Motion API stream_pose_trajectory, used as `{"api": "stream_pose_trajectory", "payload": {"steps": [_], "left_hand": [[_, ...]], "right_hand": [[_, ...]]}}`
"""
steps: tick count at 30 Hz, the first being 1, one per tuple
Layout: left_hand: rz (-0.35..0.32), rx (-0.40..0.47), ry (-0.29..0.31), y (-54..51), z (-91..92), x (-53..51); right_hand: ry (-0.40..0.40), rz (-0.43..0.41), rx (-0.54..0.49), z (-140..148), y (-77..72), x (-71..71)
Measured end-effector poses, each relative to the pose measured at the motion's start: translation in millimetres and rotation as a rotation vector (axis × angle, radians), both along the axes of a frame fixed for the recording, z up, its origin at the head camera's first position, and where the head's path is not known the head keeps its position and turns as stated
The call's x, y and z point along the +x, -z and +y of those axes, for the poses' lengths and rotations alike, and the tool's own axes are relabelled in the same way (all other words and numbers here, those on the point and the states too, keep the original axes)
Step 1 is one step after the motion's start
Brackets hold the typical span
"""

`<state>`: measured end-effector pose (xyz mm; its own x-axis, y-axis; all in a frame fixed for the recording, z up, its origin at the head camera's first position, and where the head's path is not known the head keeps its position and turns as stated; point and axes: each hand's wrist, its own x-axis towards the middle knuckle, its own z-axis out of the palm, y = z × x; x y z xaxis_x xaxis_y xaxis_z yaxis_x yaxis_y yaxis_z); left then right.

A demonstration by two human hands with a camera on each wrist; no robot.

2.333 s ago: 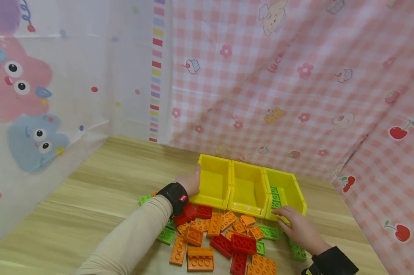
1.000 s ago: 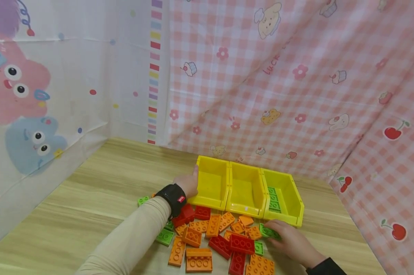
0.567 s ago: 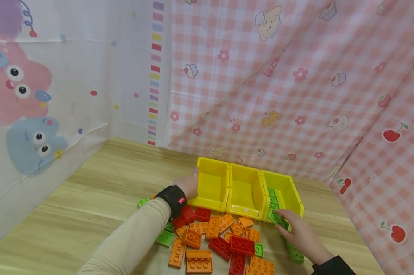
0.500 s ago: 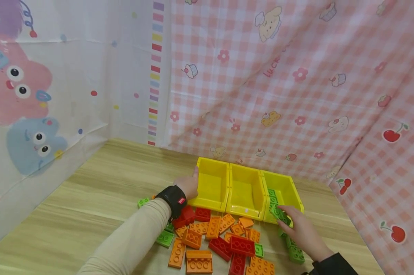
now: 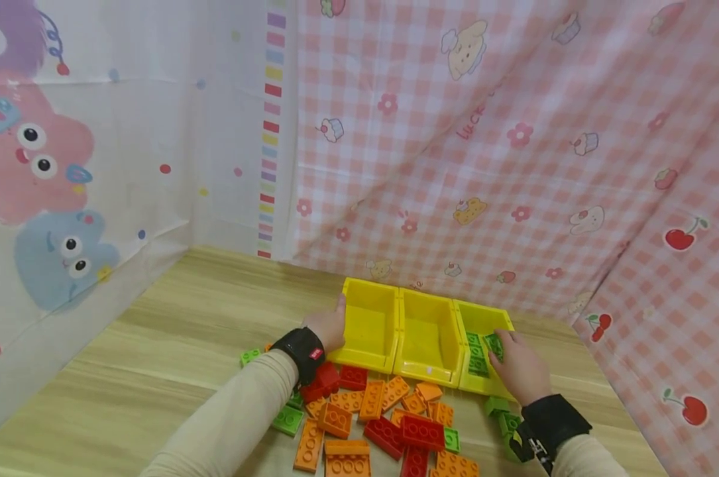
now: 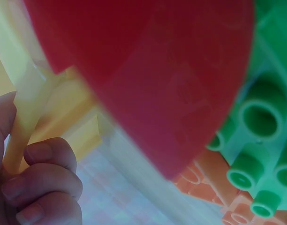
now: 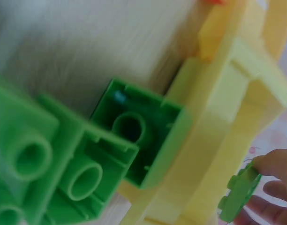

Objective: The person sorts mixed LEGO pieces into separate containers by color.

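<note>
Three yellow bins stand joined in a row. My left hand (image 5: 328,328) grips the side wall of the left bin (image 5: 371,321); in the left wrist view the thumb and curled fingers lie on either side of that yellow wall. My right hand (image 5: 523,372) is over the right bin (image 5: 484,317) and pinches a green building brick (image 5: 494,346), which the right wrist view shows held between thumb and fingers. Inside that bin, beside the held brick, lie green bricks (image 5: 476,358) along its left side. The left and middle bins (image 5: 429,331) show bare floors.
In front of the bins lies a loose pile of orange bricks (image 5: 372,400), red bricks (image 5: 421,432) and green bricks (image 5: 288,420). More green bricks (image 5: 497,406) lie under the right wrist, close to the right bin's front. A pink checked cloth (image 5: 395,165) hangs behind.
The right hand picked up a green brick from the pile beside the orange bricks, and carried it up and back into the right bin. The left hand stays on the left bin.
</note>
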<state>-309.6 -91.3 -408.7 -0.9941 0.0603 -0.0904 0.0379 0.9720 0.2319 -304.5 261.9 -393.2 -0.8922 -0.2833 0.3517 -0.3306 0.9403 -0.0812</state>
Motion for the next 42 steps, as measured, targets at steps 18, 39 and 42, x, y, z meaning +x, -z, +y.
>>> {"api": "stream_pose_trajectory", "payload": {"steps": [18, 39, 42], "left_hand": [[0.01, -0.008, 0.005, -6.5, 1.0, 6.4], [-0.009, 0.029, 0.005, -1.3, -1.2, 4.3], [0.003, 0.031, 0.011, -1.4, -2.4, 3.7]], "right_hand": [[0.084, -0.164, 0.515, -14.8, 9.3, -19.3], [0.01, -0.159, 0.488, -5.7, 12.7, -15.6], [-0.017, -0.16, 0.516, -5.1, 10.2, -15.2]]}}
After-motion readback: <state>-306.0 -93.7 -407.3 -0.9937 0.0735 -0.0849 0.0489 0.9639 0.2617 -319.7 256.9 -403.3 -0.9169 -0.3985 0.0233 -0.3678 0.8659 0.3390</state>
